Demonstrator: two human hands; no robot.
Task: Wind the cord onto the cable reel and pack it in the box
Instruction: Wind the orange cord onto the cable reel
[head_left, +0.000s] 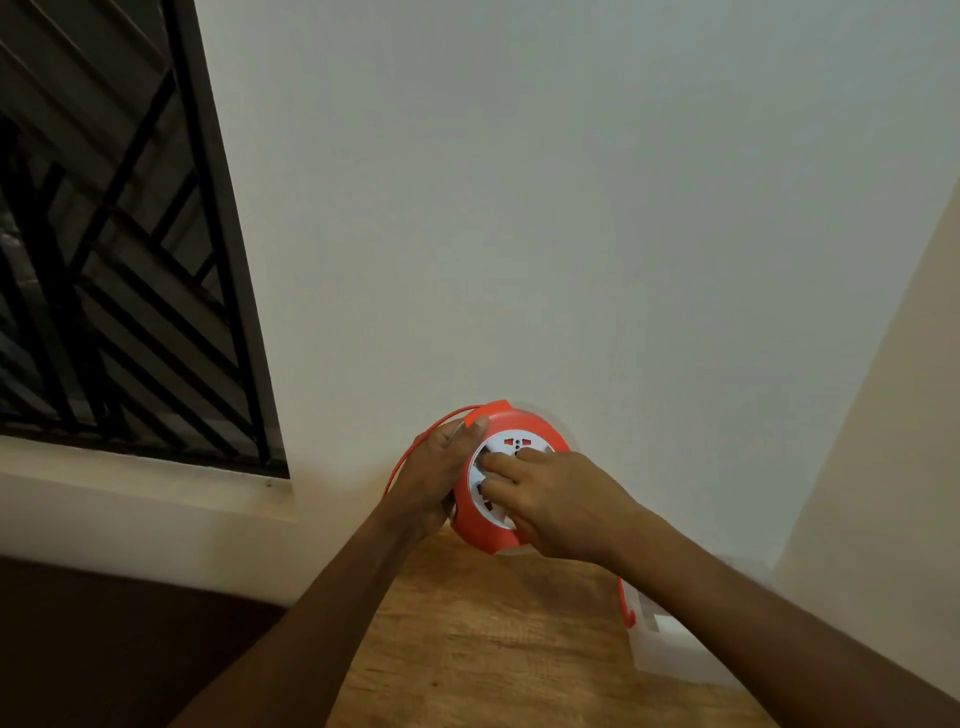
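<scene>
An orange cable reel (480, 530) with a white socket face is held up in front of the white wall. My left hand (434, 475) grips its left rim, thumb on the top edge. My right hand (558, 501) lies over the white face, fingers pressed into its centre. A thin orange cord (415, 447) loops out from the top of the reel and curves down behind my left hand. Another stretch of orange cord (625, 603) hangs below my right wrist. A white box (670, 649) sits on the wooden table, partly hidden by my right forearm.
The wooden table (467, 639) spreads below the reel. A window with a dark metal grille (119, 260) and a pale sill (130, 499) is at the left. A beige wall (883, 467) closes in on the right.
</scene>
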